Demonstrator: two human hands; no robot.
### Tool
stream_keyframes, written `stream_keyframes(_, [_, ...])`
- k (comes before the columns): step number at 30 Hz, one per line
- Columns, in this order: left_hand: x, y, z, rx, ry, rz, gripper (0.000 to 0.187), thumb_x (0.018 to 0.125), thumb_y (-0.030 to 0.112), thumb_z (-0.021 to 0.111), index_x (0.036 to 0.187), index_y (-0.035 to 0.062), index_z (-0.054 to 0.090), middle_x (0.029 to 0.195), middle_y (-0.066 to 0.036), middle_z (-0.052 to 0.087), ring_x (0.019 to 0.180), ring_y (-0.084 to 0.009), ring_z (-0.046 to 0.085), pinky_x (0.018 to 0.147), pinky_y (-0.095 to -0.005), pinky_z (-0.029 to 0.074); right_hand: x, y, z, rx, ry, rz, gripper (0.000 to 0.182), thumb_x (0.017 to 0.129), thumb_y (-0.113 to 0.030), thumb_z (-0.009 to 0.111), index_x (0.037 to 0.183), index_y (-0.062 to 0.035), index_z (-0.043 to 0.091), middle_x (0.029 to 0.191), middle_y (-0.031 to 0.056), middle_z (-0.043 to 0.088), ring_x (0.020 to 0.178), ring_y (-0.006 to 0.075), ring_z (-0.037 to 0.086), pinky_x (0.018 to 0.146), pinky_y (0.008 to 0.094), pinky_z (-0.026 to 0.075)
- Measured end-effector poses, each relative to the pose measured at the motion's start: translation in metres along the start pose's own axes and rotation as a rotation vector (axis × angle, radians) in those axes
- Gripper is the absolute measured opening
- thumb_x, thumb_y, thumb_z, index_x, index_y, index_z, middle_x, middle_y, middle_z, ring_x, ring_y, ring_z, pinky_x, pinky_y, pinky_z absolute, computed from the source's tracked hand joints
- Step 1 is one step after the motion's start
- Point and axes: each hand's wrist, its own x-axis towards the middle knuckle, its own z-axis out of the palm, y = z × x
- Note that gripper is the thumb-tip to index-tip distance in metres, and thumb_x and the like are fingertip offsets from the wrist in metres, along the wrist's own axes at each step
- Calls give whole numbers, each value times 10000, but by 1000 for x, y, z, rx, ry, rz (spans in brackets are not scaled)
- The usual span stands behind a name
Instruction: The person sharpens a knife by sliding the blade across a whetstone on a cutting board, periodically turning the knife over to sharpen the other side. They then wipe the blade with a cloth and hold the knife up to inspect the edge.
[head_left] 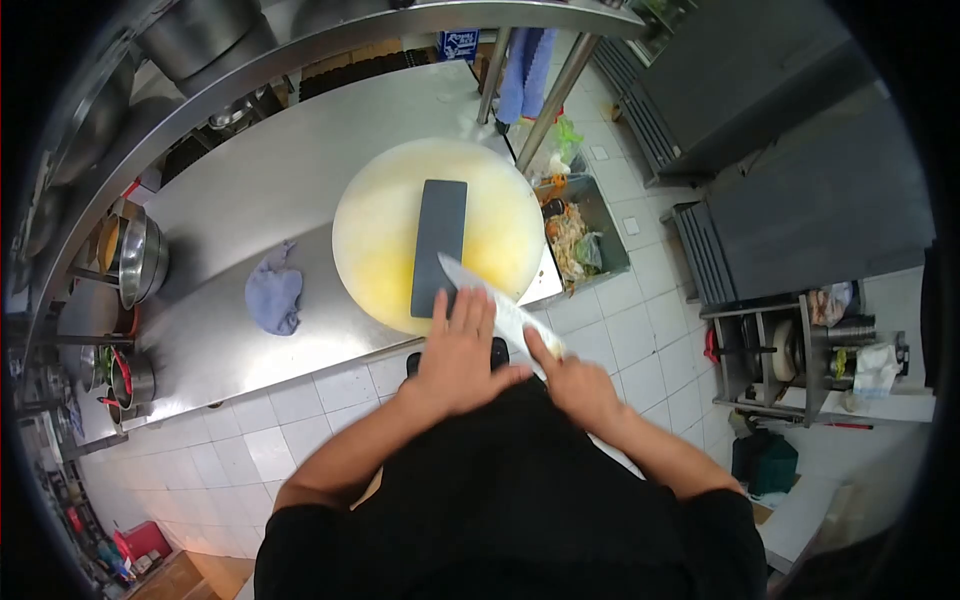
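Note:
A dark grey whetstone lies lengthwise on a round, yellow-stained cutting board. My right hand is closed round the handle of a kitchen knife, whose blade points up and left with its tip over the stone. With fingers stretched out, my left hand lies by the blade, fingertips at the near end of the stone and the blade's edge. Part of the blade is hidden behind that hand.
On the steel counter, a crumpled blue cloth sits left of the board. Metal bowls stand farther left. A bin of food scraps is to the right, beside a shelf post with a hanging blue towel.

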Motion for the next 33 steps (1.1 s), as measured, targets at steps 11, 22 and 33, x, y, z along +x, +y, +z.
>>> stream_keyframes(11, [107, -56, -37, -7, -99, -122, 1046, 993, 761, 344, 1503, -148, 419, 1601, -323, 388, 1531, -408, 343, 1276, -577, 105, 93, 11, -15, 48, 35, 65, 883, 860, -50, 614, 1653, -52, 224, 730, 181, 695, 625, 335, 707, 580, 453, 585])
stream_keyframes(22, [99, -47, -15, 2, -48, -69, 1095, 967, 807, 336, 1478, -155, 454, 1550, -342, 447, 1501, -441, 383, 1274, -573, 135, 80, 15, -12, -1, 17, 75, 802, 914, -90, 593, 1651, -89, 277, 730, 165, 693, 601, 298, 712, 528, 445, 578])
stream_keyframes(33, [98, -46, -8, 66, 24, -82, 1014, 1004, 746, 341, 1467, -145, 477, 1556, -307, 463, 1511, -400, 381, 1274, -562, 153, 70, 8, -6, -66, -41, 98, 793, 931, -77, 572, 1654, -76, 248, 788, 200, 711, 618, 331, 719, 552, 468, 594])
